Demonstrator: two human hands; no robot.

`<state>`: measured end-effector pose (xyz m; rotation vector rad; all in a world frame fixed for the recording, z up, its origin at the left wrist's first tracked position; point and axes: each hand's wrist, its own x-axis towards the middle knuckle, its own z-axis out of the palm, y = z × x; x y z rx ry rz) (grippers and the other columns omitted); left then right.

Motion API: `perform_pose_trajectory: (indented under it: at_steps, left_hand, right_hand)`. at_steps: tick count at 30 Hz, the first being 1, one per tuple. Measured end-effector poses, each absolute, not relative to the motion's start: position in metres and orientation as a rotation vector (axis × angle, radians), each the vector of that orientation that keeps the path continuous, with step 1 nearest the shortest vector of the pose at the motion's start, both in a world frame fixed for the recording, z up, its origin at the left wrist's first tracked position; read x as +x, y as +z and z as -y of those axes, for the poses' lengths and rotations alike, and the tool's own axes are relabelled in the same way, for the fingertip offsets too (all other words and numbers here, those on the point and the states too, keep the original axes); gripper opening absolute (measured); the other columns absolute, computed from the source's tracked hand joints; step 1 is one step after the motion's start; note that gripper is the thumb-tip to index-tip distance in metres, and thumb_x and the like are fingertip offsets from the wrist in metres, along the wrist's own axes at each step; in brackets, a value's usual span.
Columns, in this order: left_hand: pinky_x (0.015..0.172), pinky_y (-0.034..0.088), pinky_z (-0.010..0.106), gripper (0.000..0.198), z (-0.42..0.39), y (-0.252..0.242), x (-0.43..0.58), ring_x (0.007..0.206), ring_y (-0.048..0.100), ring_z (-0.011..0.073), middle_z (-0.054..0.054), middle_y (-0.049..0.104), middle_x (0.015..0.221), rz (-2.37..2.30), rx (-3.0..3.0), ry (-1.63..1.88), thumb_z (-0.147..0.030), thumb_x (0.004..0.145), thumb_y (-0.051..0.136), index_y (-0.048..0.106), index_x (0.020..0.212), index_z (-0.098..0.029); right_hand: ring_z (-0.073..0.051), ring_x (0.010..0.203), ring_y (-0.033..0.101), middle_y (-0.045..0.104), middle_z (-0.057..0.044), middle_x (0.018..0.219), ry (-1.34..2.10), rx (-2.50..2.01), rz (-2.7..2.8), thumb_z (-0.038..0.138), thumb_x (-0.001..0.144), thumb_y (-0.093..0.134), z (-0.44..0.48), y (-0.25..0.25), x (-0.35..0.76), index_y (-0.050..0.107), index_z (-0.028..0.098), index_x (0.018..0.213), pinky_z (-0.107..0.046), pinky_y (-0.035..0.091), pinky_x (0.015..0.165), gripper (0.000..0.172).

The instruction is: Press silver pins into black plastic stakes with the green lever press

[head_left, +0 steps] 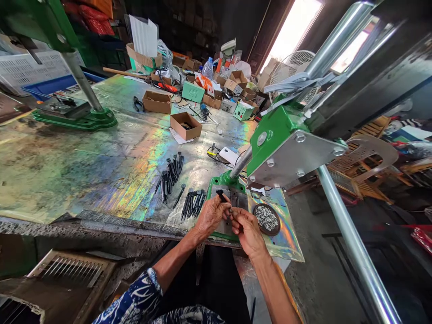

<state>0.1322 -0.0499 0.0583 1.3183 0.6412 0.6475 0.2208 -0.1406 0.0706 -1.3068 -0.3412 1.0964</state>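
Black piece (220, 194) juts forward from the left hand (209, 216), which pinches it. The right hand (249, 228) curls close beside; its grip I cannot tell.

Bright light fills a slanting opening (293, 28) beside the dark back of the room (232, 15); a pale plastic chair (386, 155) and grey floor (308, 238) show right of the shiny worktop (84, 157).
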Motion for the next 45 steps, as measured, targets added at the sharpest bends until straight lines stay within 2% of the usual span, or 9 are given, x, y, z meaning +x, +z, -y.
perform_pose_trajectory:
  at_steps: [6, 12, 21, 29, 34, 41, 45]
  left_hand:
    - [0.049, 0.04, 0.021, 0.009, 0.035, 0.048, 0.152, 0.045, 0.048, 0.0097, -0.003, 0.052, 0.052, -0.705, 1.384, 0.62, -0.026, 0.076, 0.05, 0.051, 0.075, -0.017]
    - [0.05, 0.039, 0.022, 0.007, 0.026, 0.039, 0.163, 0.046, 0.049, 0.0109, -0.003, 0.051, 0.052, -0.714, 1.504, 0.59, -0.024, 0.076, 0.049, 0.052, 0.075, -0.018]
    - [0.045, 0.036, 0.021, 0.005, 0.026, 0.038, 0.165, 0.044, 0.045, 0.011, -0.003, 0.048, 0.052, -0.753, 1.466, 0.521, -0.024, 0.075, 0.05, 0.051, 0.076, -0.019]
    - [0.045, 0.035, 0.022, 0.005, 0.024, 0.045, 0.165, 0.044, 0.046, 0.012, -0.002, 0.049, 0.052, -0.759, 1.529, 0.503, -0.023, 0.074, 0.05, 0.051, 0.073, -0.019]
    - [0.048, 0.034, 0.023, 0.006, 0.024, 0.041, 0.164, 0.046, 0.046, 0.0126, -0.001, 0.05, 0.054, -0.725, 1.601, 0.521, -0.024, 0.075, 0.05, 0.051, 0.074, -0.019]
    - [0.055, 0.032, 0.024, 0.007, 0.021, 0.042, 0.165, 0.05, 0.044, 0.0127, 0.0, 0.051, 0.057, -0.686, 1.835, 0.525, -0.02, 0.08, 0.048, 0.053, 0.076, -0.017]
    - [0.062, 0.035, 0.024, 0.006, 0.019, 0.05, 0.166, 0.065, 0.052, 0.0148, 0.002, 0.056, 0.068, -0.676, 2.06, 0.435, -0.016, 0.082, 0.048, 0.053, 0.079, -0.017]
  right_hand:
    - [-0.006, 0.052, 0.033, 0.051, -0.002, 0.069, 1.008, -1.298, 0.255, 0.029, 0.057, 0.079, 0.158, 0.082, 0.231, 0.067, 0.013, 0.082, -0.017, 0.023, 0.043, 0.032]
    - [-0.004, 0.053, 0.033, 0.054, -0.005, 0.076, 0.887, -1.305, 0.216, 0.028, 0.059, 0.082, 0.198, 0.122, 0.249, 0.07, 0.015, 0.085, -0.014, 0.027, 0.044, 0.032]
    - [-0.003, 0.05, 0.034, 0.053, -0.005, 0.072, 0.707, -1.368, 0.201, 0.028, 0.054, 0.086, 0.229, 0.166, 0.25, 0.071, 0.017, 0.081, -0.011, 0.033, 0.04, 0.033]
    - [-0.003, 0.048, 0.036, 0.052, -0.004, 0.072, 0.641, -1.423, 0.299, 0.029, 0.061, 0.081, 0.241, 0.174, 0.249, 0.071, 0.021, 0.085, -0.013, 0.034, 0.039, 0.028]
    - [-0.003, 0.044, 0.035, 0.053, -0.006, 0.067, 0.596, -1.442, 0.267, 0.031, 0.054, 0.084, 0.237, 0.177, 0.245, 0.071, 0.018, 0.078, -0.014, 0.032, 0.036, 0.03]
    - [-0.004, 0.045, 0.034, 0.05, -0.005, 0.07, 0.644, -1.431, 0.318, 0.03, 0.063, 0.079, 0.255, 0.183, 0.256, 0.07, 0.018, 0.087, -0.016, 0.033, 0.035, 0.028]
    - [-0.006, 0.047, 0.038, 0.049, -0.006, 0.073, 0.667, -1.422, 0.309, 0.032, 0.07, 0.073, 0.264, 0.194, 0.26, 0.069, 0.018, 0.091, -0.017, 0.036, 0.037, 0.026]
